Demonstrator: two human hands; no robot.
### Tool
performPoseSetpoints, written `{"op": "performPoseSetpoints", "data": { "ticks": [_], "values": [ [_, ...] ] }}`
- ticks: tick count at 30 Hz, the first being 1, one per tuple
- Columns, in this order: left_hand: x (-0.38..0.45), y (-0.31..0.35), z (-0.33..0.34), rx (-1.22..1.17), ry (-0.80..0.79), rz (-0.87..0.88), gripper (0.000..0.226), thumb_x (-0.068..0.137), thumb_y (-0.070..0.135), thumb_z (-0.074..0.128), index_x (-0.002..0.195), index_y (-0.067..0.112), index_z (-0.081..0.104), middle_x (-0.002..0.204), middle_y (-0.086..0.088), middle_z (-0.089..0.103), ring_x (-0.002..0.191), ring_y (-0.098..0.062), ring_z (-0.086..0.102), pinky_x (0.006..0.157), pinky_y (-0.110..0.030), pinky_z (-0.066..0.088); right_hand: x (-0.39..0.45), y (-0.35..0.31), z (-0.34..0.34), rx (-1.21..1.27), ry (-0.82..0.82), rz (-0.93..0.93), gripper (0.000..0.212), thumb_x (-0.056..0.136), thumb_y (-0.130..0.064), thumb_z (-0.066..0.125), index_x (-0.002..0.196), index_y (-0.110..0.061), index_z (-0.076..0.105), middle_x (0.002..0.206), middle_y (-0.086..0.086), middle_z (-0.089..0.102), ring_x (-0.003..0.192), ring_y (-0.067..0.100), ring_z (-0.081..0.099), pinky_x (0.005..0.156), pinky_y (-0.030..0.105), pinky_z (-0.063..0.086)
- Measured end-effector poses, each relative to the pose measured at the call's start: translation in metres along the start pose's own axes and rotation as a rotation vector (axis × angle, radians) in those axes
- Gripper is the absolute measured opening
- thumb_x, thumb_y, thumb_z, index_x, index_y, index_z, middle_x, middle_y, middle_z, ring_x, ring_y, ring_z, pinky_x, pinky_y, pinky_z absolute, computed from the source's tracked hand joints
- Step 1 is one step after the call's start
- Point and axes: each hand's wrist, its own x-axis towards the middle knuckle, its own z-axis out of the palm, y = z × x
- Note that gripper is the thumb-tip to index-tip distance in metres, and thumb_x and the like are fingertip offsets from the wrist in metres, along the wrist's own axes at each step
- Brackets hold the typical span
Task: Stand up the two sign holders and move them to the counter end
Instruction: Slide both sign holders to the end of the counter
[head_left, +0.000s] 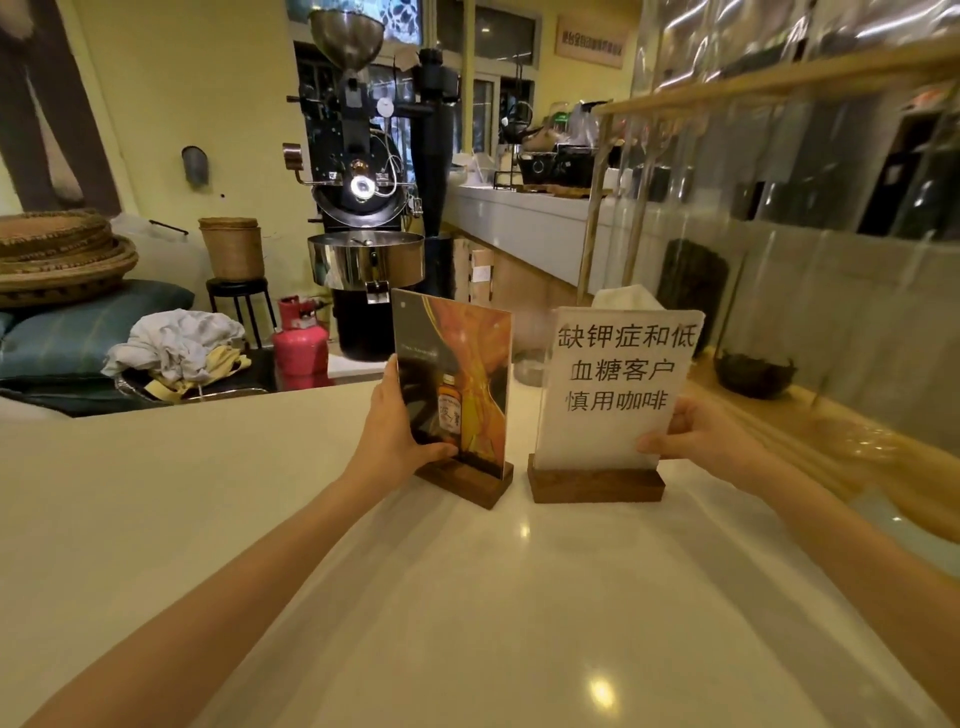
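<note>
Holding both signs at once, I have each one pinched by its outer edge. My left hand (397, 426) wraps the left edge of the clear acrylic sign holder with the dark and orange bottle poster (457, 374), thumb across the front near the bottom and fingers out of sight behind the panel. My right hand (696, 441) grips the lower right corner of the clear acrylic sign holder with the white sheet of black Chinese lettering (618, 384), thumb on the front face, the other fingers curled behind. Both hands are closed on their panels, not on the bases.

Both holders stand upright, long axes vertical, each slotted into a dark walnut-coloured wooden block (465, 483) that looks to be resting on the glossy cream counter top (467, 623), though I cannot tell whether either is slightly lifted. They sit side by side, just apart, at arm's reach. The poster sign is turned a little to the right; the lettered sign faces me squarely.

The standing-up part looks done. What matters next is direction: the counter runs away from me, its far edge just beyond the signs, with the black coffee roaster (363, 208) behind it. Each sign lies straight ahead of its own hand, so I judge a push or carry forward suits both without crossing arms.
</note>
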Motion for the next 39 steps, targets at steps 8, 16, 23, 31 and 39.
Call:
{"op": "performPoseSetpoints", "data": {
  "ticks": [8,16,23,31,39],
  "values": [
    [0.037,0.015,0.065,-0.041,-0.064,0.053,0.115,0.051,0.018,0.086,0.138,0.018,0.011,0.136,-0.010,0.040,0.125,-0.023,0.041,0.105,-0.040,0.037,-0.018,0.018,-0.043,-0.020,0.234,0.065,0.052,0.070,0.004,0.069,0.117,-0.011,0.055,0.105,-0.001,0.060,0.090,0.016,0.058,0.069,0.028,0.052],
    [0.068,0.043,0.126,-0.063,-0.159,0.141,0.117,0.051,0.015,0.086,0.139,0.011,0.009,0.139,-0.014,0.036,0.125,-0.026,0.040,0.106,-0.043,0.037,-0.034,0.038,-0.077,-0.090,0.432,0.163,0.042,0.065,0.001,0.074,0.101,-0.018,0.060,0.098,-0.002,0.062,0.087,0.017,0.060,0.058,0.023,0.051],
    [0.098,0.058,0.169,-0.085,-0.231,0.121,0.121,0.052,0.016,0.086,0.140,0.021,0.004,0.142,-0.012,0.034,0.128,-0.028,0.039,0.106,-0.048,0.038,-0.041,0.044,-0.079,-0.178,0.565,0.176,0.043,0.066,-0.002,0.075,0.106,-0.013,0.064,0.112,0.006,0.067,0.092,0.014,0.058,0.078,0.031,0.051],
    [0.117,0.072,0.209,-0.128,-0.265,0.196,0.123,0.049,0.013,0.086,0.138,0.030,0.003,0.142,-0.010,0.034,0.125,-0.026,0.042,0.099,-0.041,0.040,-0.051,0.049,-0.080,-0.179,0.682,0.186,0.046,0.073,-0.007,0.070,0.116,-0.017,0.058,0.121,0.002,0.063,0.109,0.019,0.056,0.082,0.028,0.048],
    [0.128,0.085,0.230,-0.117,-0.327,0.224,0.128,0.052,0.012,0.085,0.141,0.025,-0.006,0.143,-0.014,0.030,0.130,-0.030,0.035,0.106,-0.049,0.037,-0.056,0.047,-0.074,-0.195,0.751,0.165,0.043,0.077,-0.006,0.066,0.118,-0.015,0.057,0.125,0.003,0.061,0.114,0.020,0.055,0.080,0.022,0.045]
  ]
}}
